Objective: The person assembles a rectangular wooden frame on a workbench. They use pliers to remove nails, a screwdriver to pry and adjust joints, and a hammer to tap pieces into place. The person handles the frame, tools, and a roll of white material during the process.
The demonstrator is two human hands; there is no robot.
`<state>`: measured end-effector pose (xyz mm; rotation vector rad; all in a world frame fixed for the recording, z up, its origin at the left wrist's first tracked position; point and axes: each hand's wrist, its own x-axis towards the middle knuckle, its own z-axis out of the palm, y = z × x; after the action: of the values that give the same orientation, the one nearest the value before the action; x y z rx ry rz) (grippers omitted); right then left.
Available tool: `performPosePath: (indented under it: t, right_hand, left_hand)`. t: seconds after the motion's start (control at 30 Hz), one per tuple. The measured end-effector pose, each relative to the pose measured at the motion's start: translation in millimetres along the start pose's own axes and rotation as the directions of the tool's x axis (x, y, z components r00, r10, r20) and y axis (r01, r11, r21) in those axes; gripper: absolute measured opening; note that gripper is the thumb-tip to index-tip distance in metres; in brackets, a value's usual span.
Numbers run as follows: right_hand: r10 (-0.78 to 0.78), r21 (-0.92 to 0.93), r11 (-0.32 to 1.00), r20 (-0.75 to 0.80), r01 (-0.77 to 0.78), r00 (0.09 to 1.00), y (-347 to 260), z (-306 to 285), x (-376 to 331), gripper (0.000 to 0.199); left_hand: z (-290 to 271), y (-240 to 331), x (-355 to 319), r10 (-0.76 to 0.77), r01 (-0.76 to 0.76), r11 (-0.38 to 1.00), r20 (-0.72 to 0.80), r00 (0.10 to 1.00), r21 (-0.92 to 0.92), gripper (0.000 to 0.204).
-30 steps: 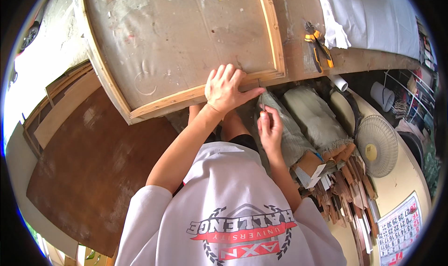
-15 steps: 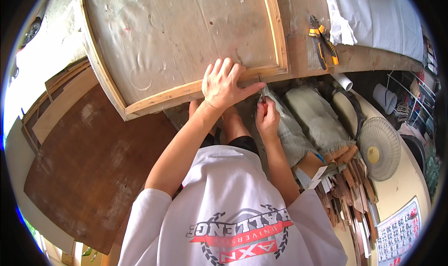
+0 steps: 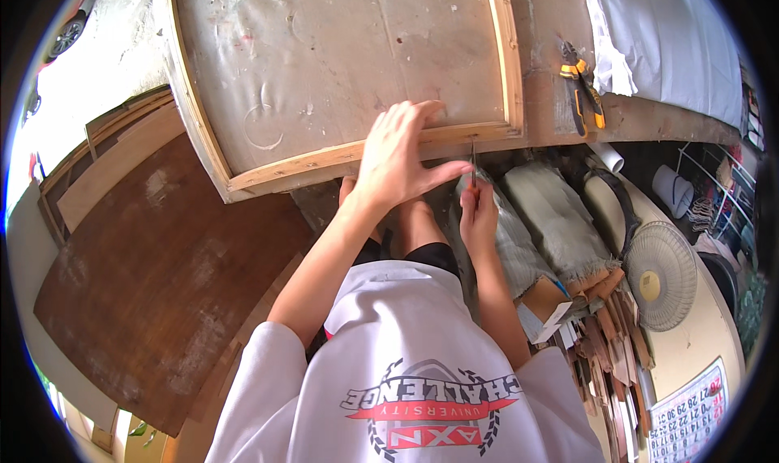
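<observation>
The bench (image 3: 542, 77) carries a wooden frame (image 3: 506, 49) ahead, its near rail (image 3: 312, 162) crosswise; my right hand (image 3: 479, 214), nearer its right end, grips a red-handled tool (image 3: 474, 185) pointing toward the rail, my left hand (image 3: 393, 163) spread over it

The upper edge cuts off the wooden frame (image 3: 280, 167), and the left hand (image 3: 389, 167) hides part of its near bar; that hand's fingertips (image 3: 428, 111) are blurred. The grip of the right hand (image 3: 479, 215) hides most of the handle of a thin tool (image 3: 474, 163), whose tip is too small to show whether it touches the frame. The lower edge crops the shirt (image 3: 406, 325). The calendar (image 3: 690, 414) and car (image 3: 66, 38) are cut by the dark rim. Small items (image 3: 699, 211) near the rack (image 3: 716, 189) remain indistinct.
</observation>
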<state>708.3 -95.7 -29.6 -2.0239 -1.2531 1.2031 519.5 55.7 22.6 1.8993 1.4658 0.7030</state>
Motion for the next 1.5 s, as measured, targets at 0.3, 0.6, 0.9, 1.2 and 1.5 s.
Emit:
performPosePath:
  t: [0.3,0.6,0.9,1.2,1.5]
  right_hand:
    - [-0.279,-0.193,0.941,0.025,0.278,0.960,-102.1,2.0,-38.2,0.039]
    - [-0.061,-0.263,0.962,0.045,0.071,0.997,-145.6,-7.5,-34.9,0.041]
    - [-0.058,-0.304,0.950,0.074,0.077,0.996,-161.9,-9.3,-31.5,0.044]
    - [0.532,0.674,0.171,0.551,-0.719,0.643,-181.1,-31.5,-14.1,0.026]
    - [-0.290,-0.088,0.957,-0.229,0.277,0.929,-84.5,51.5,-25.7,0.024]
  left_hand:
    - [-66.5,-44.8,-30.1,0.025,-0.030,0.996,0.066,0.997,0.079,0.062]
    - [-20.2,-28.2,-2.6,-0.006,-0.010,0.994,0.150,0.989,0.104,0.058]
    - [-19.5,-32.4,-0.6,0.038,-0.044,0.997,0.094,0.995,0.063,0.054]
    - [-18.0,-32.7,-2.7,-0.024,0.017,0.999,0.172,0.985,0.044,0.052]
    - [-16.7,-34.7,-1.8,0.006,-0.012,0.999,0.143,0.990,0.046,0.052]
